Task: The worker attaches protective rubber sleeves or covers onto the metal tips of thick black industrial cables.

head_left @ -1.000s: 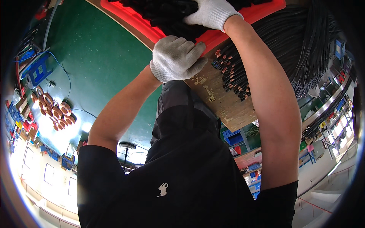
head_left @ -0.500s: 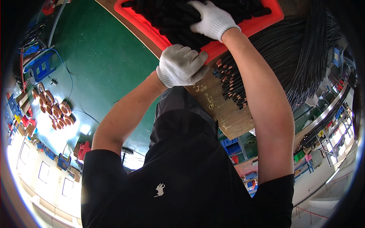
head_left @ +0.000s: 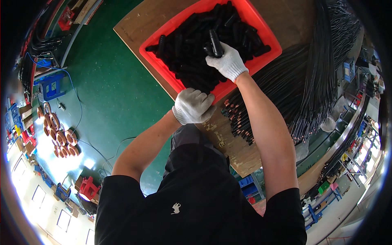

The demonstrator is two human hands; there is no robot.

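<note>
- You are grasping a black sleeve (head_left: 215,43) in your right hand (head_left: 226,61); it is pointing up and away past your fingertips, over the heap (head_left: 196,34).
- You are curling the fingers of your left hand (head_left: 194,107) at the near corner of the red tray (head_left: 267,57), below and left of your right hand; whether they are gripping the rim, or anything else, you cannot tell.
- For a sure pick, you should probably be pinching firmly around the sleeve's thicker end and lifting it clear of the loose ones under your palm (they look ready to roll).
- You would do well to be steadying the tray with the left hand, and keeping the right forearm off the cables (head_left: 286,73) beneath and beside it.
- A second dark piece seems to be sitting beside the sleeve at your right fingertips, but black on black is blurring the edges.
- Your right glove is hiding part of the heap, and your left knuckles are covering their own fingertips.
</note>
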